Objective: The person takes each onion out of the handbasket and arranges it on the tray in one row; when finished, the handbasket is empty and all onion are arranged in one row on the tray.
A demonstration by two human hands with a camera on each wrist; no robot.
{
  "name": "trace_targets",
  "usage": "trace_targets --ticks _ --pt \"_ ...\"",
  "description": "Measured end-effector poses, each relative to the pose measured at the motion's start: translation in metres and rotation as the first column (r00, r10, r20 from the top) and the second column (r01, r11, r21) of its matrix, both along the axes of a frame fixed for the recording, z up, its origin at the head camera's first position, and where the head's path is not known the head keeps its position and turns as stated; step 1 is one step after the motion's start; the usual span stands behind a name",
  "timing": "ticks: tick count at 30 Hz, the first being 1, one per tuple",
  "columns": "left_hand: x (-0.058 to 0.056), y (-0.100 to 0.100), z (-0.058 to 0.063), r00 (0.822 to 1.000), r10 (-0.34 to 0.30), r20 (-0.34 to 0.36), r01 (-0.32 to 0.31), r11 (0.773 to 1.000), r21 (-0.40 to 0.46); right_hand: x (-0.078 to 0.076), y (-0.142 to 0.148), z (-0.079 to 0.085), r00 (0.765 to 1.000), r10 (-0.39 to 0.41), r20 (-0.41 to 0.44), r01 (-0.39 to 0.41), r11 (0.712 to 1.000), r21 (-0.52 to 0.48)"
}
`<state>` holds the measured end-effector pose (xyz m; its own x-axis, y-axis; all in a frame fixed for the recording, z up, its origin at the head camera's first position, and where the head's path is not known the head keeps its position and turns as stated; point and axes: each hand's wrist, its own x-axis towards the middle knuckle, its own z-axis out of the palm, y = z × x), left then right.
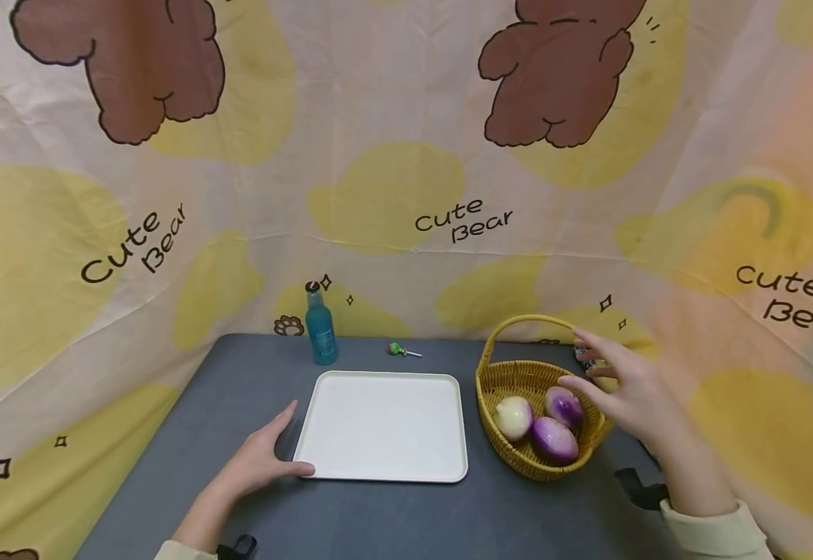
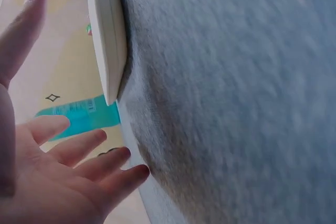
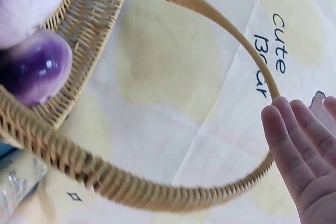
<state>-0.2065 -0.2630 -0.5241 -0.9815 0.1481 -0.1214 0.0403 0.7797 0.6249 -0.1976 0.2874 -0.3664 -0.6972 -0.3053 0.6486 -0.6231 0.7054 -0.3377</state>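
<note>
A white rectangular tray (image 1: 381, 428) lies on the dark grey table. At its left edge is my left hand (image 1: 259, 459), fingers spread and thumb near the front left corner; whether the thumb touches it I cannot tell. The left wrist view shows this palm (image 2: 68, 182) holding nothing. A yellow wicker basket (image 1: 495, 439) stands right of the tray, containing a pale onion (image 1: 513, 418) and two purple onions (image 1: 555, 440). My right hand (image 1: 637, 393) is beside the basket's arched handle (image 3: 236, 30), fingers extended and not curled round it; contact is unclear.
A blue bottle (image 1: 321, 334) with a dark cap stands behind the tray. To its right lies a green-wrapped lollipop (image 1: 399, 349). A package (image 3: 21, 182) is beside the basket, partly hidden. A printed bear cloth (image 1: 378, 295) hangs behind the table.
</note>
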Motion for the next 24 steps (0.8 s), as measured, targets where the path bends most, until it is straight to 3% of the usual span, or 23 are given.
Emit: trace_targets --ticks 7,12,19,24 --pt "-0.001 0.007 0.000 1.000 0.009 0.022 -0.009 1.000 -0.003 -0.009 -0.012 -0.017 0.998 0.018 0.059 -0.019 0.999 0.026" --pt "-0.004 0.012 -0.001 1.000 -0.018 0.003 0.018 1.000 0.004 -0.018 -0.019 -0.030 0.988 0.032 0.152 -0.037 0.999 0.029" --pt "-0.007 0.018 -0.004 0.999 -0.050 0.006 0.050 0.999 -0.007 -0.028 -0.025 -0.051 0.924 0.014 0.381 -0.020 1.000 0.012" --pt "-0.009 0.018 -0.011 0.996 -0.088 0.014 0.088 0.996 -0.017 -0.036 -0.028 -0.071 0.903 0.026 0.430 -0.063 0.995 0.073"
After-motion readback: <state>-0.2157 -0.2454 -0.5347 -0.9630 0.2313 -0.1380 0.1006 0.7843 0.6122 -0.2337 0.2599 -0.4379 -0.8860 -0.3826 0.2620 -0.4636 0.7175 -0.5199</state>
